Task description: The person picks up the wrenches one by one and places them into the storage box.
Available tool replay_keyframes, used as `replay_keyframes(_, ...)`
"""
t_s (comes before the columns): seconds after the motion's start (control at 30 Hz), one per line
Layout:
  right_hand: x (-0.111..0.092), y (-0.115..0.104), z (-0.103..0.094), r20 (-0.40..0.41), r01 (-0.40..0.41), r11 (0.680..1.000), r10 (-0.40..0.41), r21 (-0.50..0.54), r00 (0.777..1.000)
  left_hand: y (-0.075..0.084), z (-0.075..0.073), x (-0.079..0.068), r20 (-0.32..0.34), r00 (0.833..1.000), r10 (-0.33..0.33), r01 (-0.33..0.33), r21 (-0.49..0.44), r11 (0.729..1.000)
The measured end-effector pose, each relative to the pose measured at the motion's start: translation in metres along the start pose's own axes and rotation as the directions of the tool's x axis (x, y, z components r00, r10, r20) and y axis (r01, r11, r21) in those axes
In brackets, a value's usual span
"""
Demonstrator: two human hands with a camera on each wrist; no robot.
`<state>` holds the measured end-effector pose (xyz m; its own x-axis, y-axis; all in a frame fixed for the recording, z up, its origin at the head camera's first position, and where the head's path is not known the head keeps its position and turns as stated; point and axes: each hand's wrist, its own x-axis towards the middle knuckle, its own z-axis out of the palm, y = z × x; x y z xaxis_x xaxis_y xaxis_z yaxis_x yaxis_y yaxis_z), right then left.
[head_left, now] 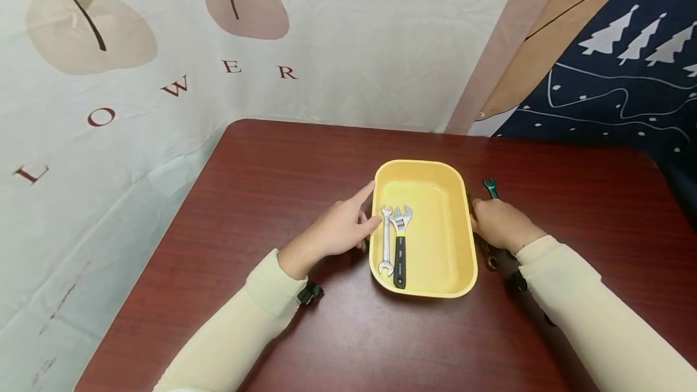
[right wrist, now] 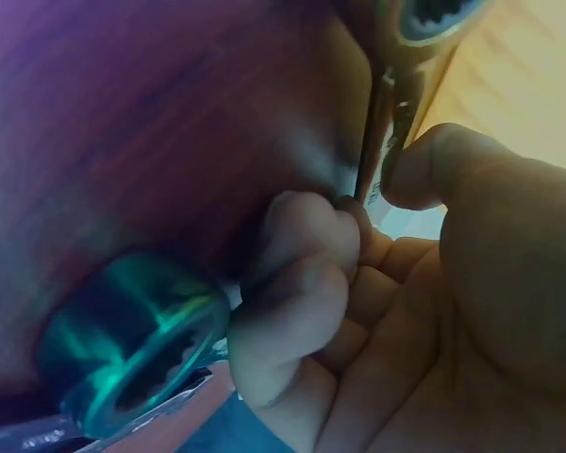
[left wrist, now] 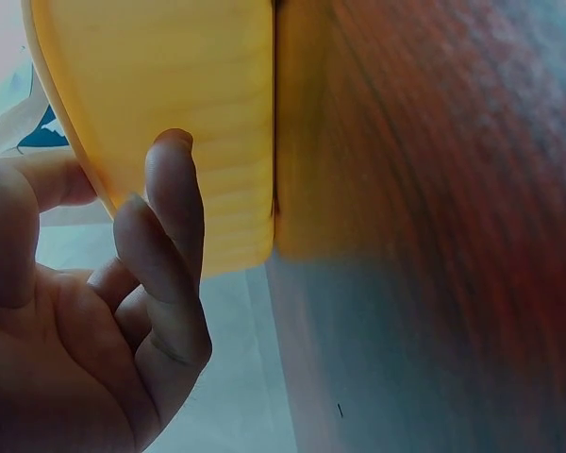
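Observation:
A yellow plastic tray (head_left: 435, 228) stands on the table. Inside it, along the left wall, lie a silver open-end wrench (head_left: 386, 241) and an adjustable wrench (head_left: 400, 253) with a black handle. My left hand (head_left: 340, 228) holds the tray's left side, its thumb over the rim and its fingers at the outer wall (left wrist: 231, 123). Just beyond the right wall, my right hand (head_left: 501, 222) pinches a gold-coloured wrench (right wrist: 396, 104) between thumb and fingers; its ring end shows in the right wrist view. Next to those fingers is a green wrench (head_left: 490, 187), its ring end (right wrist: 137, 344) facing the camera.
The dark red wooden table (head_left: 272, 180) extends on both sides of the tray. Behind its far edge hangs a printed cloth (head_left: 354, 47) with letters, and a dark blue one with white trees (head_left: 607, 35) is at the right.

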<state>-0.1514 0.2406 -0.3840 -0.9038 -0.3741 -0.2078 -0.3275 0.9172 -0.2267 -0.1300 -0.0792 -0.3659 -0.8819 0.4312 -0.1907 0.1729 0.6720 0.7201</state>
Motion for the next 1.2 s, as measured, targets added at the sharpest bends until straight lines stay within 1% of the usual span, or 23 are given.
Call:
replay_keyframes(0.23,0.0008,0.0015,-0.0007,0.003,0.007,1.0,-0.007,0.012,1.0,-0.002,0.0016,0.0007,-0.011,1.0,0.003,-0.003,0.007,1.0)
replay_keyframes(0.47,0.0003,0.0023,-0.0017,0.022,-0.017,0.999,0.016,0.033,1.0,-0.0019,0.0014,0.0002,-0.01,1.0,0.004,-0.004,0.003,1.0)
replay_keyframes(0.7,0.0006,0.0033,-0.0022,0.019,-0.041,0.998,0.04,0.055,0.999,-0.0016,0.0005,-0.0004,-0.009,1.0,-0.002,0.002,0.0,1.0)
replay_keyframes(0.87,0.0009,0.0025,-0.0027,0.037,-0.066,0.995,0.064,0.071,0.997,-0.0019,0.0005,-0.0002,-0.012,1.0,-0.003,0.003,0.002,1.0)
replay_keyframes(1.2,-0.0011,0.0041,-0.0016,0.024,-0.085,0.991,0.083,0.106,0.996,-0.0012,0.0007,-0.0009,-0.011,1.0,-0.003,0.003,0.003,1.0)
